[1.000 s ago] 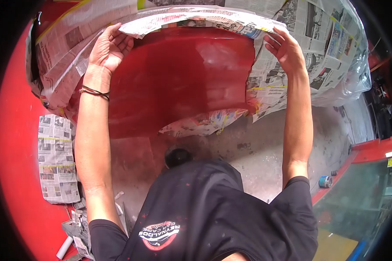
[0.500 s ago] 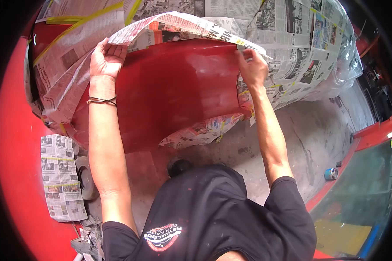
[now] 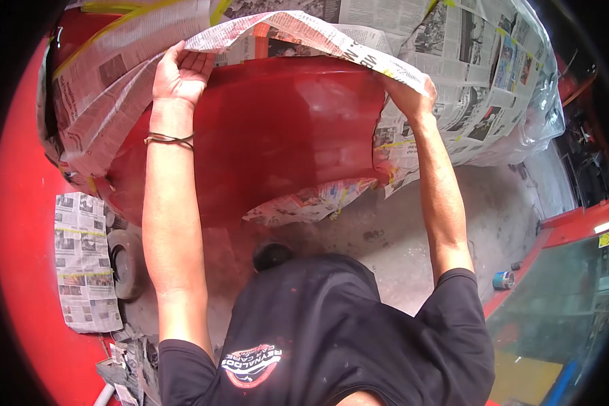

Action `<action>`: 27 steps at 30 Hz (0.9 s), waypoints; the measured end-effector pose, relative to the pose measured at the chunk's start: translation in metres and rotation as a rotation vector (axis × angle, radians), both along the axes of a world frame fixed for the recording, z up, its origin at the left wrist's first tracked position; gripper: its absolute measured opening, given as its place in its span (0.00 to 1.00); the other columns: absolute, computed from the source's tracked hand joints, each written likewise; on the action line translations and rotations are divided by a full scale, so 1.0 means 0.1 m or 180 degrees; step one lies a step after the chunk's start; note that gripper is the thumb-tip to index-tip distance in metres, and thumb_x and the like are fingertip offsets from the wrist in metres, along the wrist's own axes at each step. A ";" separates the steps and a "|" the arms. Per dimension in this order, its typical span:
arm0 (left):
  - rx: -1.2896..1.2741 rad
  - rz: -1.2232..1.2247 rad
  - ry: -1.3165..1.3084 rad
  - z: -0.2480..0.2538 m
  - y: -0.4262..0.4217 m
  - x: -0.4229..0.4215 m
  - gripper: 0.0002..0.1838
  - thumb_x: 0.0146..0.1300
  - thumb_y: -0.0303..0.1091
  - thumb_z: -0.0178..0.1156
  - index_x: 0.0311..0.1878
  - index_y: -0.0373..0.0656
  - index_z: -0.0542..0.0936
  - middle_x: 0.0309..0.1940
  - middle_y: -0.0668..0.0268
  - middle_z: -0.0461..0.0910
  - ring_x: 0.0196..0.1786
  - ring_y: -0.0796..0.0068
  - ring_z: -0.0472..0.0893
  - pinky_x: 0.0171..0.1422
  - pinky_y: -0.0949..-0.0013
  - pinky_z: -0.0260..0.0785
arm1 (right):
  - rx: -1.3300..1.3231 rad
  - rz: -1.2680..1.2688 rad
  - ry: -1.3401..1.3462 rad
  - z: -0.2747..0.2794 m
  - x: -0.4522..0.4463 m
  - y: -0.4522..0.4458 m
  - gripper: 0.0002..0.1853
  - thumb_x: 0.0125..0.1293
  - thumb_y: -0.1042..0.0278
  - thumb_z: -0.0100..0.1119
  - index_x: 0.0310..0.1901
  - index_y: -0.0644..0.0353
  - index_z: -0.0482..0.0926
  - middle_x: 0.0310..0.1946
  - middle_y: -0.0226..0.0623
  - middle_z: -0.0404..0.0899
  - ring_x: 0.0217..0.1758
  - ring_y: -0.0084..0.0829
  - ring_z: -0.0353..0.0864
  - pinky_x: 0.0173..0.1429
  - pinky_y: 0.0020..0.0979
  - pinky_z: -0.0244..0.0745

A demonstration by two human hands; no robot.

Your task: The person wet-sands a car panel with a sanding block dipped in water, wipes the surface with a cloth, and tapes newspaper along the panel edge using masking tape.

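A red car fender [image 3: 277, 128] with a glossy surface lies in front of me, framed by newspaper masking. Along its upper edge a folded newspaper strip [image 3: 311, 30] arches upward, lifted away from the panel. My left hand [image 3: 183, 76], palm toward me, has its curled fingers closed on the strip's left part. At the strip's right end, my right hand [image 3: 411, 97] pinches the paper, its fingers partly hidden beneath. More newspaper sheets [image 3: 460, 81] with yellow tape cover the body to the right. Another newspaper piece [image 3: 311, 201] fills the wheel arch.
Clear plastic sheeting [image 3: 521, 142] wraps the car at right. On the floor stand a blue can [image 3: 503, 280] and, at left, a tire [image 3: 125, 264] near a newspaper-covered panel [image 3: 84, 264]. A red-framed glass panel [image 3: 555, 311] leans at lower right.
My right hand has shifted right and its thumb now lies over the strip's end. The left hand appears slightly higher and further right, still holding the paper. The whole view has shifted a little.
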State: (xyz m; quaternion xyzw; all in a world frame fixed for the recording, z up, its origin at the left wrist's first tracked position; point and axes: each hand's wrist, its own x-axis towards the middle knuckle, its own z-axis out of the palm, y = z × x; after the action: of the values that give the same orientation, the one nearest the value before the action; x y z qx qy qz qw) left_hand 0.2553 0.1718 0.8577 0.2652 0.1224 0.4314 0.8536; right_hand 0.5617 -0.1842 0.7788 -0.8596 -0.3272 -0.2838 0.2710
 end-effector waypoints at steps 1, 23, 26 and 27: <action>-0.0015 0.0018 -0.0004 0.01 -0.02 -0.01 0.10 0.82 0.29 0.62 0.59 0.34 0.79 0.63 0.50 0.84 0.69 0.50 0.85 0.78 0.37 0.80 | -0.0025 0.0084 -0.0121 -0.03 0.09 -0.01 0.20 0.70 0.42 0.76 0.56 0.43 0.96 0.49 0.31 0.96 0.52 0.39 0.96 0.54 0.37 0.89; 0.0018 -0.0170 -0.0254 -0.14 0.42 0.14 0.12 0.81 0.25 0.61 0.62 0.31 0.78 0.67 0.49 0.82 0.76 0.48 0.80 0.86 0.33 0.72 | -0.1048 -0.0454 -0.0414 0.25 0.15 0.20 0.23 0.69 0.37 0.72 0.58 0.39 0.92 0.57 0.28 0.94 0.63 0.33 0.92 0.68 0.35 0.86; -0.0210 -0.0239 -0.0275 0.02 0.13 0.08 0.14 0.80 0.32 0.63 0.60 0.32 0.83 0.60 0.47 0.86 0.64 0.47 0.85 0.73 0.44 0.80 | -0.1294 -0.0211 -0.0598 0.08 0.49 0.30 0.22 0.72 0.37 0.66 0.58 0.39 0.93 0.55 0.27 0.95 0.60 0.36 0.93 0.64 0.37 0.88; -0.0330 -0.0261 -0.0284 0.07 0.02 0.07 0.16 0.81 0.36 0.64 0.59 0.33 0.85 0.57 0.47 0.88 0.59 0.47 0.88 0.67 0.49 0.84 | -0.1329 -0.0181 -0.0785 0.06 0.55 0.24 0.21 0.75 0.38 0.63 0.59 0.39 0.92 0.57 0.29 0.94 0.62 0.37 0.92 0.64 0.38 0.87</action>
State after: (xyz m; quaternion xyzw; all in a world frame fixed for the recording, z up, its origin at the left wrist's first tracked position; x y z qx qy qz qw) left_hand 0.2624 0.1736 0.8648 0.2060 0.0954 0.4007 0.8877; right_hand 0.6170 -0.1605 0.7852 -0.8647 -0.3851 -0.3203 0.0374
